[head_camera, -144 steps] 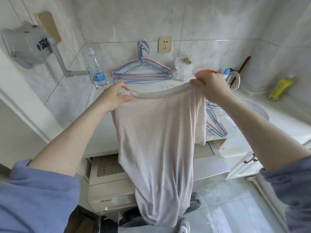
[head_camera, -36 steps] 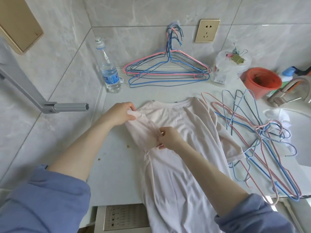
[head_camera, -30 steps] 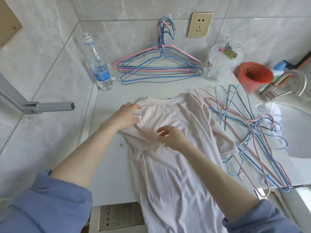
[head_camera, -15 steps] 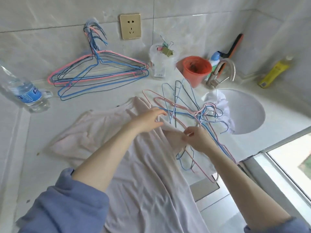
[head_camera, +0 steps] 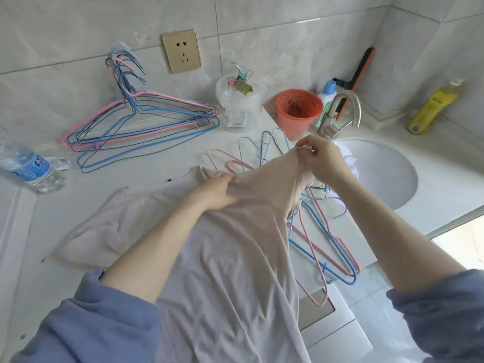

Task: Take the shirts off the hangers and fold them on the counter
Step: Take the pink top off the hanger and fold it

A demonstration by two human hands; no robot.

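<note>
One pale pink shirt (head_camera: 230, 258) lies on counter (head_camera: 86, 200), hem over front edge. Left hand (head_camera: 217, 191) grips shoulder fabric. Right hand (head_camera: 323, 159) pinches sleeve end, raised off counter. Two hanger groups, counts unclear: stack (head_camera: 141, 121) leans at back wall, loose pile (head_camera: 322, 237) touches shirt's right side and overhangs front edge. One water bottle (head_camera: 28, 170) far left, one orange cup (head_camera: 298, 111), one sink (head_camera: 387, 179). Counter surface shows between shirt and bottle.
</note>
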